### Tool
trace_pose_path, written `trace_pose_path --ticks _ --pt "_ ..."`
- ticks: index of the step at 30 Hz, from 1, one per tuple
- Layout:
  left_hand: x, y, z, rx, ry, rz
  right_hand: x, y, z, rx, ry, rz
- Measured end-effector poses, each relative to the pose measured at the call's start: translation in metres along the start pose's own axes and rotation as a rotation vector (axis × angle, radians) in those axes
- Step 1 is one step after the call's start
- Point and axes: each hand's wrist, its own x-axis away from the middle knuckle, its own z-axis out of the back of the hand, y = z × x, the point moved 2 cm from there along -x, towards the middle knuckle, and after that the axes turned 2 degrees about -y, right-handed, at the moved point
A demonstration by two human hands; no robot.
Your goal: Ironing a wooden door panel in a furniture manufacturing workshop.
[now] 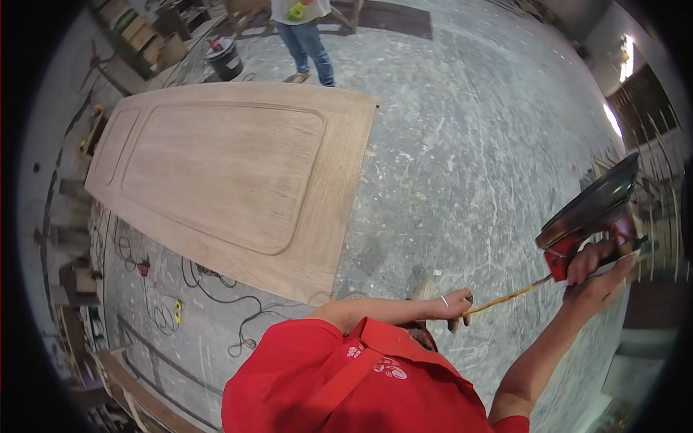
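Observation:
My right hand is wrapped around the handle of a red-and-black power sander, raised at the right with its wide, flat black base tipped upward. From the sander a yellow cord stretches to my left hand, whose fingers are closed on it in front of my red apron. To the left lies a large pale wooden door panel with rounded grooved frames on its face. Neither hand touches the panel. What supports it underneath is hidden.
Beyond the panel stands another person in jeans with a yellow-green glove, near a black bucket. Dark cables trail over the worn grey floor at the panel's near edge. Shelves and clutter line the left wall.

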Motion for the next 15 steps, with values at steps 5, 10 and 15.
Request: trace_pose_path --ticks 5,10,15 --pt "-0.067 0.045 0.134 -0.068 0.773 -0.117 -0.11 0.045 0.029 -0.051 -0.074 -0.018" --pt "-0.021 0.1 0.227 -0.353 1.522 -0.622 -0.192 0.118 0.014 -0.002 -0.238 -0.193" --pt "0.073 0.288 0.23 -0.018 1.66 -1.031 -0.266 0.22 -0.049 0.056 -0.412 -0.302"
